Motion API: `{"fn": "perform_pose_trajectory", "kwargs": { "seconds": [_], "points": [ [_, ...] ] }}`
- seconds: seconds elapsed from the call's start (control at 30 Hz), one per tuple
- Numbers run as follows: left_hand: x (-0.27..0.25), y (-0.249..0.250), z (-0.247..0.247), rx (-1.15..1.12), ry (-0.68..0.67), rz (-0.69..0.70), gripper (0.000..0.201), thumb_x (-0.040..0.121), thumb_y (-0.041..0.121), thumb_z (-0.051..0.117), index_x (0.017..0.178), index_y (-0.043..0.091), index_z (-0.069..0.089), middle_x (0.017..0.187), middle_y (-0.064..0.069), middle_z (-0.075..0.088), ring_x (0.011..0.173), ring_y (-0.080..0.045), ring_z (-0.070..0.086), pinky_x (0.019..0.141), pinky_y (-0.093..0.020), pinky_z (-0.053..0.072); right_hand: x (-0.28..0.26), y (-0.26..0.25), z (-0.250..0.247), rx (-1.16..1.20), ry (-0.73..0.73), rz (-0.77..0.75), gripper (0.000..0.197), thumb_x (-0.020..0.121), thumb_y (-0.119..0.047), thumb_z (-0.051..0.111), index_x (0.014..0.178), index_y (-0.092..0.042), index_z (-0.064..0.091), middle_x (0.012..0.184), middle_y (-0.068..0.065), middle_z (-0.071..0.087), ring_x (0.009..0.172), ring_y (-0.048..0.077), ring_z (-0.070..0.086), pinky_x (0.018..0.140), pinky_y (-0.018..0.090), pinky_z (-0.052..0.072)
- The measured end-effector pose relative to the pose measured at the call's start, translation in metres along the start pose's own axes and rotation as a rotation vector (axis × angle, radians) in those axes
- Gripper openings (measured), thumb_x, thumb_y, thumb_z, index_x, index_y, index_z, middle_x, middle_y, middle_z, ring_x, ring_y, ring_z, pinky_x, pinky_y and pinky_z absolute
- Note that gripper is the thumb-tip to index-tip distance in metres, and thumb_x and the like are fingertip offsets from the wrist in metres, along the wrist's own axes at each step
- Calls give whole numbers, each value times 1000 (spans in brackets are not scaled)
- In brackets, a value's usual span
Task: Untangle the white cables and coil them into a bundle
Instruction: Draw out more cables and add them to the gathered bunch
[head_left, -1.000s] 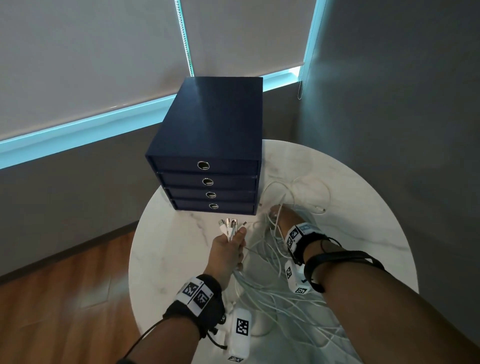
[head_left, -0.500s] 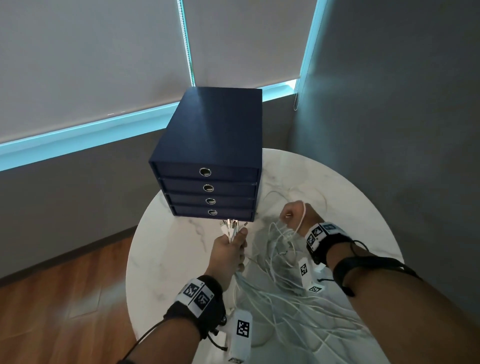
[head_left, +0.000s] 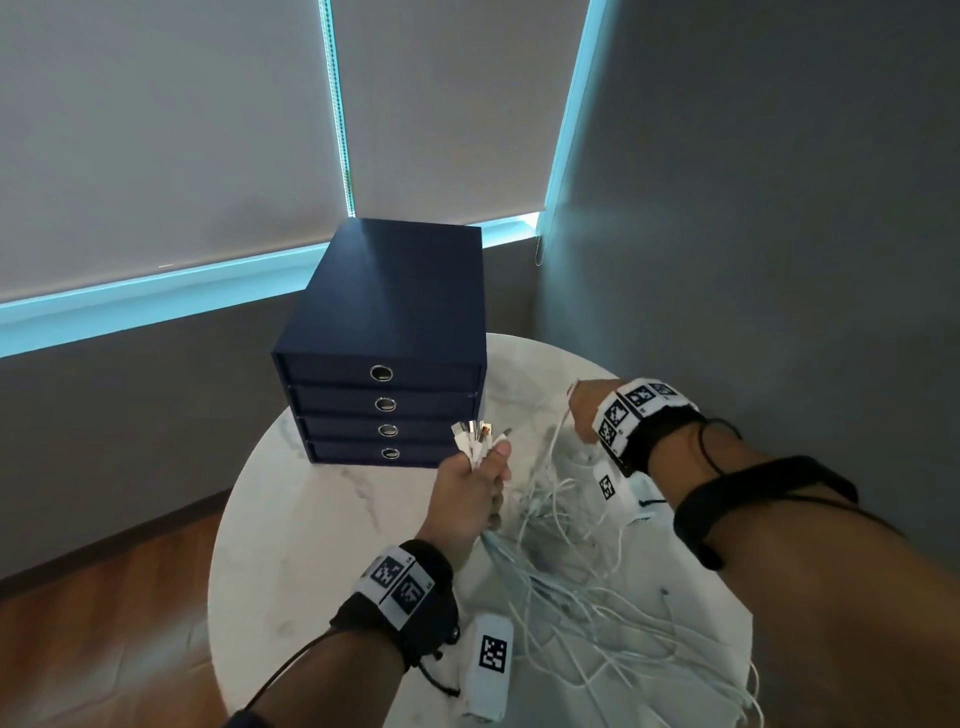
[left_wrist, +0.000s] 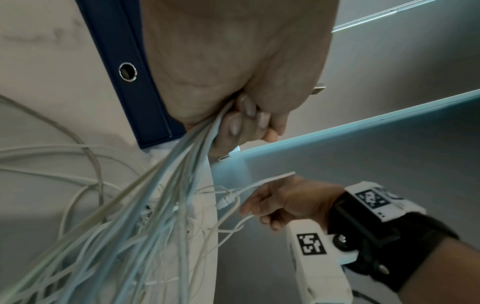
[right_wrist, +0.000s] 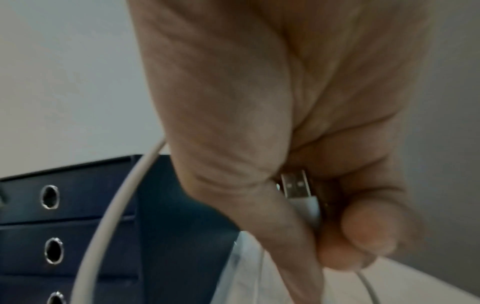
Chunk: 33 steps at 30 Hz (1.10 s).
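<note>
A tangle of white cables (head_left: 587, 587) lies on the round marble table (head_left: 291, 545). My left hand (head_left: 475, 480) grips a bunch of these cables, and their plug ends (head_left: 475, 436) stick up above the fist; the strands (left_wrist: 166, 185) fan out below it. To the right, raised above the table, my right hand (head_left: 584, 408) holds a single white cable (head_left: 553, 457). Its USB plug (right_wrist: 298, 187) is pinched between thumb and fingers, and the cable (right_wrist: 116, 207) loops down past the palm.
A dark blue box of several drawers (head_left: 387, 364) stands at the back of the table, just behind my left hand. Grey wall (head_left: 779, 208) closes in on the right and blinds (head_left: 156, 130) hang behind. Wooden floor (head_left: 104, 623) lies beyond the table's left edge.
My right hand closed on one cable in the tangle, then lifted it up and to the right. The left hand stayed in place with its bunch.
</note>
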<state>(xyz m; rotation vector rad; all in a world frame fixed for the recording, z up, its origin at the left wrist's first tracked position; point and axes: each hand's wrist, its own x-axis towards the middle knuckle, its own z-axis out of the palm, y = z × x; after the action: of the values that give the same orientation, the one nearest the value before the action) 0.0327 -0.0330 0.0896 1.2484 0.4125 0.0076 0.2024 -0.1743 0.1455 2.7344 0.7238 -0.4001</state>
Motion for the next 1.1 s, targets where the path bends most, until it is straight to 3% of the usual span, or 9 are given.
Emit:
{"fn": "perform_pose_trajectory", "kwargs": {
  "seconds": [0.17,0.33,0.43,0.5,0.57,0.67,0.77,0.9,1.1],
  "points": [
    [-8,11,5,-54,-41,26,37,100,34,58,72,11,54,57,0,35,44,-10,25,48,-24,20,-16,-9,-50,334,257,26,15,89,-4,52,89,-3,67,98,17,69,88,27,65,69,27,44],
    [-11,13,14,-23,-142,65,38,101,32,56,93,-4,66,79,-13,73,41,-10,28,44,-23,25,-36,-40,-16,761,53,-6,24,74,5,62,74,-16,75,74,-2,71,65,10,62,67,27,54],
    [-8,3,15,17,-164,59,34,100,31,58,94,1,72,90,-29,67,42,-11,29,45,-23,29,-38,-54,1,912,71,39,19,73,2,66,77,-15,74,72,2,72,66,12,65,68,27,54],
    [-5,-4,11,-16,-111,62,31,99,34,60,83,14,77,78,-21,54,42,-11,29,45,-23,28,-38,-54,7,957,70,98,22,75,4,64,83,-13,75,74,2,73,70,15,67,72,30,58],
    [-2,-9,7,-69,-36,52,34,100,35,58,78,17,77,82,-19,60,41,-10,30,45,-23,27,-39,-46,12,923,55,162,18,77,3,63,87,-6,75,76,8,74,69,19,69,75,36,60],
    [3,-15,3,-154,67,-18,35,101,34,56,85,5,69,99,-17,75,39,-8,35,44,-22,29,-42,-30,19,981,-10,269,17,85,0,55,77,3,70,65,13,67,57,25,59,61,38,52],
    [10,-19,3,-243,90,-160,34,100,34,56,94,1,64,101,-18,76,39,-9,36,41,-21,29,-50,-26,20,1280,24,314,23,85,0,48,78,-1,71,60,10,59,49,20,48,52,28,40],
    [13,-8,8,-273,-3,-250,30,103,31,53,101,4,64,85,-9,76,40,-8,33,40,-22,28,-80,-43,19,1590,-92,48,13,90,4,57,83,-2,66,54,7,55,40,13,43,40,19,37],
    [27,22,0,-387,74,-141,23,103,25,52,97,7,66,78,0,73,43,-7,37,37,-18,26,-102,-41,74,1353,-289,-111,7,89,-2,59,86,-2,65,65,13,60,50,20,52,49,25,41]
  ]
}}
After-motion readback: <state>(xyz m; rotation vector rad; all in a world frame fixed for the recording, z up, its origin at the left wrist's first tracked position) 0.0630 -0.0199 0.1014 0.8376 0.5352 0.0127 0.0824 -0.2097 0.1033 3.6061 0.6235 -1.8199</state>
